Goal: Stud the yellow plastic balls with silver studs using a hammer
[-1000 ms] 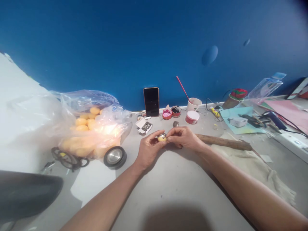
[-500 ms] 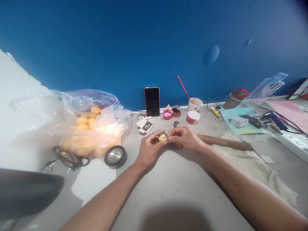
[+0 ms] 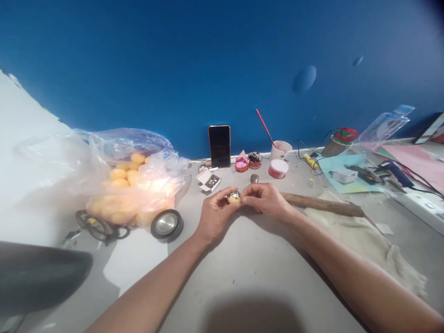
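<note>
A small yellow ball [image 3: 234, 198] with shiny silver pieces covering its upper part is held just above the grey table. My left hand [image 3: 215, 215] is closed around its left side, thumb below and fingers above. My right hand [image 3: 266, 200] pinches at the ball's right side with thumb and forefinger together; whatever sits between those fingertips is too small to make out. Behind the right hand lies a hammer, with its wooden handle [image 3: 322, 204] stretching right and one end of the metal head [image 3: 254, 178] showing. Close by, an open little white box [image 3: 210, 181] contains small dark metallic pieces.
A clear plastic bag [image 3: 132, 138] of yellow balls stands left, beside a round black-rimmed metal lid [image 3: 167, 225]. A phone [image 3: 219, 146] leans on the blue wall. Red tubs [image 3: 277, 169] and a white cup [image 3: 281, 150] stand behind; a cloth [image 3: 350, 236] lies right.
Almost nothing differs. Both hands stay at the yellow ball, with only a very slight shift of the right hand and fingers.
</note>
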`<act>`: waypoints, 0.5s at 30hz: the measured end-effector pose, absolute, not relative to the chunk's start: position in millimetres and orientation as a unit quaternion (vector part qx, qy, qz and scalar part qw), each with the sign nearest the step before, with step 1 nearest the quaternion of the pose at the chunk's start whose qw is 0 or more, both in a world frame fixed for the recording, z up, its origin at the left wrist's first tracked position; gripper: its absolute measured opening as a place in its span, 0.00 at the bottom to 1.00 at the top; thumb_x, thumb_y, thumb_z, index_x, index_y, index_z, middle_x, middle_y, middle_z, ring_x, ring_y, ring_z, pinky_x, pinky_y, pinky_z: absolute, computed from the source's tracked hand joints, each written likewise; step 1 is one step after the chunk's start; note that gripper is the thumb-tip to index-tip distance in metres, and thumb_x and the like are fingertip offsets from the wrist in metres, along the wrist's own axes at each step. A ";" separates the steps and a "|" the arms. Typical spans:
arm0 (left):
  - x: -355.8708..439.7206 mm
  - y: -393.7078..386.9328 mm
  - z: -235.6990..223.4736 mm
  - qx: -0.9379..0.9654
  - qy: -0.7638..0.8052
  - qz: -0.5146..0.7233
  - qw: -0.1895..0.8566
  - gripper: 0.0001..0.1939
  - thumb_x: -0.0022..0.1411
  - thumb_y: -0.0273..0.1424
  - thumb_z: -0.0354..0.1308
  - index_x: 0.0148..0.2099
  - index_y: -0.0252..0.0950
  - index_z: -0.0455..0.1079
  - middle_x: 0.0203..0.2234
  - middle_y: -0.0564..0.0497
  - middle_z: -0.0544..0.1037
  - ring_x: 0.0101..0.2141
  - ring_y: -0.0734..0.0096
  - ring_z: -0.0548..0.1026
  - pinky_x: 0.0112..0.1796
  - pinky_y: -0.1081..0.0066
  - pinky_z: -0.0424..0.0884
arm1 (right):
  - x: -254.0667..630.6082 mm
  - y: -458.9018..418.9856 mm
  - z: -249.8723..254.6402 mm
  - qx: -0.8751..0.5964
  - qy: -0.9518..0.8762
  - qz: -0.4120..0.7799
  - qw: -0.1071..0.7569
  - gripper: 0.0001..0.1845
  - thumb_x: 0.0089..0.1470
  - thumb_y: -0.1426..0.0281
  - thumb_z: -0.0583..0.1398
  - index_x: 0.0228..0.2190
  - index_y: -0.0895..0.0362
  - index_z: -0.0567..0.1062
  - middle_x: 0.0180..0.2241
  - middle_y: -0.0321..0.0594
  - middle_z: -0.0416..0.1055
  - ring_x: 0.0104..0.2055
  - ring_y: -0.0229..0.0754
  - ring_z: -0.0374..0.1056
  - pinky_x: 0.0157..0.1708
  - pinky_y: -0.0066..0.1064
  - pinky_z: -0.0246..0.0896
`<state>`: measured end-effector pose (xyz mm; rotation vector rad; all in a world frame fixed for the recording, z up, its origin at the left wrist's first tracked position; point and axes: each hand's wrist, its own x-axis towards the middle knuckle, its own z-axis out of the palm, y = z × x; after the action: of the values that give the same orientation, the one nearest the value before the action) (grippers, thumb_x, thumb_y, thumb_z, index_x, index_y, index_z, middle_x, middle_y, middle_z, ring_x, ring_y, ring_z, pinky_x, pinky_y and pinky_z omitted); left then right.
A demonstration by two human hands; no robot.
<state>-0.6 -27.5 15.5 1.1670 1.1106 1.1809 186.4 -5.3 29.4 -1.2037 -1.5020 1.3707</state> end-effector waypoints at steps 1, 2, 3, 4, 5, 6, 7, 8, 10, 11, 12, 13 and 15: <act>-0.7 -27.7 16.0 0.492 0.469 0.497 0.541 0.27 0.49 0.36 0.75 0.51 0.31 0.82 0.27 0.50 0.81 0.27 0.69 0.75 0.35 0.67 0.77 | 186.1 -5.5 29.8 -0.472 -0.587 0.537 0.379 0.11 0.46 0.63 0.70 0.27 0.58 0.78 0.17 0.30 0.64 0.20 0.33 0.57 0.22 0.28 0.51; -0.7 -28.0 16.4 0.491 0.469 0.497 0.540 0.27 0.48 0.36 0.74 0.51 0.31 0.82 0.27 0.50 0.81 0.27 0.69 0.75 0.35 0.67 0.76 | 185.8 -5.5 30.3 -0.475 -0.585 0.537 0.379 0.11 0.45 0.63 0.69 0.26 0.58 0.78 0.17 0.30 0.64 0.20 0.33 0.57 0.22 0.28 0.51; -0.6 -28.2 16.9 0.491 0.470 0.498 0.538 0.26 0.48 0.36 0.74 0.50 0.31 0.83 0.27 0.50 0.81 0.27 0.69 0.75 0.35 0.67 0.76 | 185.5 -5.5 30.7 -0.477 -0.584 0.537 0.378 0.11 0.45 0.63 0.69 0.26 0.58 0.78 0.17 0.30 0.64 0.20 0.33 0.56 0.22 0.28 0.50; -0.5 -28.4 17.3 0.491 0.471 0.499 0.537 0.26 0.48 0.36 0.74 0.50 0.31 0.83 0.26 0.50 0.80 0.27 0.69 0.74 0.35 0.68 0.76 | 185.3 -5.4 31.2 -0.480 -0.582 0.538 0.377 0.11 0.44 0.63 0.69 0.26 0.58 0.78 0.16 0.30 0.64 0.20 0.33 0.56 0.21 0.28 0.49; -0.3 -28.7 17.7 0.491 0.473 0.499 0.535 0.26 0.48 0.36 0.74 0.49 0.31 0.83 0.26 0.50 0.80 0.27 0.69 0.74 0.35 0.68 0.76 | 185.3 -5.3 31.7 -0.483 -0.580 0.539 0.374 0.11 0.44 0.63 0.69 0.26 0.58 0.78 0.16 0.30 0.64 0.19 0.32 0.55 0.21 0.28 0.47; -0.1 -29.0 17.9 0.491 0.474 0.499 0.534 0.25 0.48 0.36 0.74 0.49 0.32 0.83 0.26 0.51 0.80 0.28 0.69 0.74 0.35 0.68 0.76 | 185.4 -5.1 32.3 -0.484 -0.579 0.542 0.370 0.11 0.43 0.62 0.69 0.26 0.58 0.79 0.16 0.30 0.64 0.19 0.32 0.54 0.20 0.27 0.46; 0.1 -29.3 18.0 0.491 0.475 0.500 0.532 0.25 0.48 0.35 0.74 0.49 0.32 0.83 0.26 0.51 0.80 0.28 0.69 0.75 0.35 0.68 0.76 | 185.7 -4.9 32.9 -0.484 -0.578 0.546 0.365 0.12 0.43 0.62 0.69 0.26 0.58 0.79 0.16 0.30 0.64 0.19 0.32 0.54 0.20 0.27 0.45; 0.3 -29.5 18.0 0.490 0.476 0.500 0.532 0.25 0.48 0.35 0.74 0.49 0.32 0.83 0.25 0.51 0.80 0.28 0.69 0.75 0.35 0.68 0.76 | 186.2 -4.7 33.7 -0.483 -0.579 0.551 0.359 0.12 0.43 0.62 0.69 0.26 0.58 0.79 0.15 0.30 0.64 0.19 0.32 0.54 0.19 0.27 0.45; 0.8 -29.9 17.9 0.486 0.477 0.499 0.536 0.25 0.48 0.35 0.75 0.49 0.32 0.83 0.24 0.52 0.80 0.27 0.69 0.75 0.35 0.67 0.76 | 187.6 -4.3 35.5 -0.478 -0.582 0.558 0.348 0.12 0.43 0.62 0.69 0.27 0.59 0.79 0.15 0.30 0.64 0.18 0.32 0.54 0.19 0.27 0.45; 1.1 -29.9 17.7 0.482 0.477 0.498 0.541 0.25 0.47 0.35 0.75 0.49 0.32 0.83 0.24 0.52 0.79 0.27 0.68 0.75 0.35 0.67 0.76 | 188.4 -4.1 36.5 -0.477 -0.584 0.560 0.342 0.12 0.44 0.63 0.69 0.27 0.59 0.80 0.15 0.30 0.64 0.18 0.32 0.54 0.19 0.27 0.45; 1.3 -29.9 17.6 0.478 0.476 0.497 0.546 0.25 0.47 0.35 0.75 0.49 0.32 0.83 0.23 0.52 0.79 0.27 0.68 0.75 0.34 0.67 0.77 | 189.1 -3.9 37.6 -0.476 -0.587 0.561 0.337 0.11 0.44 0.63 0.68 0.27 0.59 0.80 0.15 0.30 0.64 0.18 0.32 0.55 0.19 0.27 0.45; 1.5 -29.8 17.5 0.474 0.476 0.496 0.551 0.26 0.47 0.35 0.75 0.49 0.31 0.83 0.23 0.52 0.79 0.27 0.68 0.75 0.34 0.67 0.77 | 189.6 -3.8 38.6 -0.477 -0.587 0.562 0.334 0.11 0.44 0.64 0.68 0.27 0.59 0.80 0.14 0.30 0.64 0.18 0.32 0.55 0.19 0.27 0.45; 1.9 -29.6 17.6 0.466 0.473 0.496 0.560 0.27 0.46 0.34 0.75 0.50 0.31 0.83 0.23 0.52 0.80 0.26 0.68 0.75 0.34 0.67 0.77 | 190.2 -3.6 40.3 -0.476 -0.584 0.567 0.334 0.10 0.43 0.64 0.68 0.27 0.59 0.80 0.14 0.30 0.64 0.18 0.32 0.55 0.19 0.27 0.45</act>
<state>1.9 -29.6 17.6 1.0977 1.1147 1.1683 190.2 -3.6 40.3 -1.2429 -1.5238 1.4798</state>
